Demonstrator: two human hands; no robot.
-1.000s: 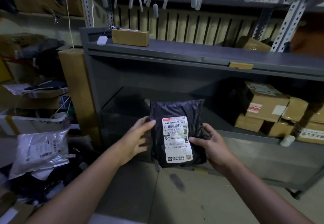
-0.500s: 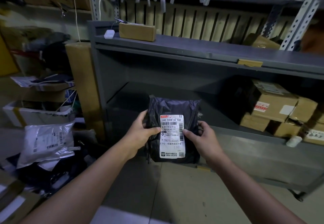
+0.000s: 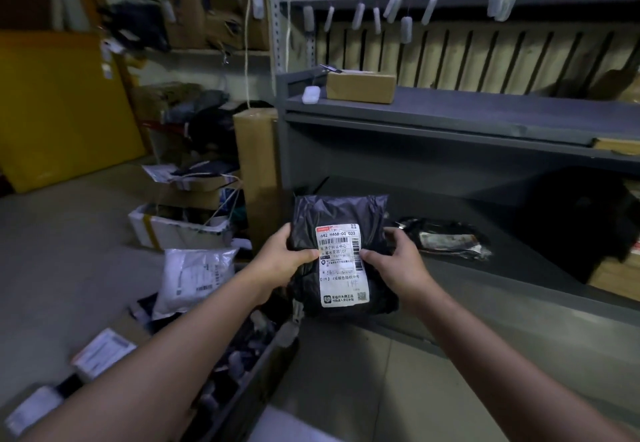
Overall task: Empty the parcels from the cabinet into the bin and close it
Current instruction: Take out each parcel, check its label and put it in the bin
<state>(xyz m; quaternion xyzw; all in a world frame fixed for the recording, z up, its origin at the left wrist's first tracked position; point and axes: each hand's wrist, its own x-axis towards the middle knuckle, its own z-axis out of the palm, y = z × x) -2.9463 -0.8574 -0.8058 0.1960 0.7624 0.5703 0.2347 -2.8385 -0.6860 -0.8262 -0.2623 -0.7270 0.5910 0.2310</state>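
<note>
A black plastic parcel (image 3: 337,213) with a white shipping label is held upright in front of the grey cabinet (image 3: 450,123). My left hand (image 3: 282,259) grips its left edge and my right hand (image 3: 398,265) grips its right edge, thumbs on the label. Inside the cabinet's lower shelf lies another black parcel (image 3: 446,239), just right of my right hand. Below my left forearm stands an open bin (image 3: 249,382) holding several dark parcels, partly hidden by my arm.
A white bag parcel (image 3: 194,277) leans by the bin. A tall cardboard box (image 3: 256,171) stands against the cabinet's left side, with open boxes (image 3: 176,230) beyond. A small carton (image 3: 360,86) sits on the cabinet top. A yellow panel (image 3: 59,109) stands at far left.
My view has swung left, bringing the bin and floor clutter into sight. Both hands have kept hold of the black parcel and drawn it out in front of the cabinet.
</note>
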